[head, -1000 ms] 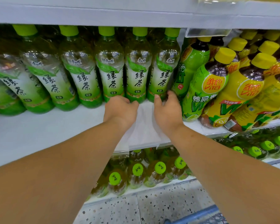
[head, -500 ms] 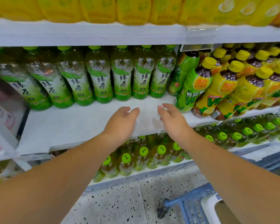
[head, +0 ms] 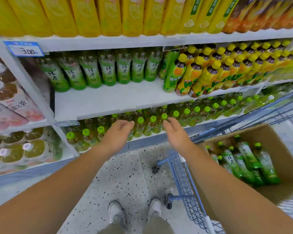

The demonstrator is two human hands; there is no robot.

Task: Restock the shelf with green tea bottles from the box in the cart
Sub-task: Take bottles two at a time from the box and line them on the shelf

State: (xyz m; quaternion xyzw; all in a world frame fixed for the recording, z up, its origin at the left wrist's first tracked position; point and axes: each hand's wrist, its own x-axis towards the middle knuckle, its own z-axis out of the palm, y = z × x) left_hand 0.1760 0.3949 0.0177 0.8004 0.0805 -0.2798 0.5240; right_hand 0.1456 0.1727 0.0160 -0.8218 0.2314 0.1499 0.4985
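A row of green tea bottles (head: 108, 71) stands at the back of the white middle shelf (head: 108, 100), whose front half is bare. My left hand (head: 117, 134) and my right hand (head: 174, 132) hang in front of the lower shelf, fingers relaxed, holding nothing. At the right, a cardboard box (head: 281, 149) sits in the blue wire cart (head: 181, 174). Several more green tea bottles (head: 243, 159) lie inside the box.
Yellow-capped lemon tea bottles (head: 210, 75) fill the shelf to the right of the green tea. Green-capped bottles (head: 152, 122) crowd the lower shelf. Yellow bottles (head: 108, 14) line the top shelf. Large tea jugs (head: 10, 98) stand in the left bay. My shoes are on speckled floor (head: 125, 174).
Both hands let go of the shelved bottles and drew back and down from the middle shelf. My view pulled away and tilted down, bringing the cart and box into sight.
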